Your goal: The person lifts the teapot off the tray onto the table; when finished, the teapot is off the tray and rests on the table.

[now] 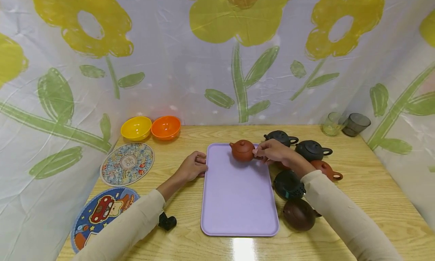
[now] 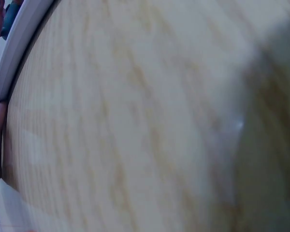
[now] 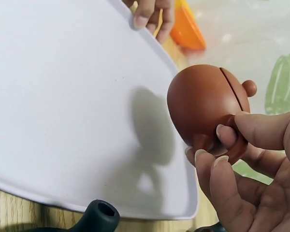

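My right hand (image 1: 272,151) pinches the handle of a reddish-brown clay teapot (image 1: 242,150), its spout pointing left. In the right wrist view, thumb and fingers close round the handle of the teapot (image 3: 205,104). The pot hangs over the far end of a lilac tray (image 1: 239,200) and casts a shadow on it. My left hand (image 1: 193,166) touches the tray's left edge with its fingers. From the right wrist, the left hand (image 3: 154,14) shows a fingertip on the rim. Mostly blurred wood fills the left wrist view.
Right of the tray stand black teapots (image 1: 309,150), a reddish teapot (image 1: 324,169), a dark green one (image 1: 287,183) and a dark brown one (image 1: 299,214). Two glasses (image 1: 355,124) are back right. Yellow (image 1: 136,128) and orange bowls (image 1: 165,127) and round mats (image 1: 127,163) lie left.
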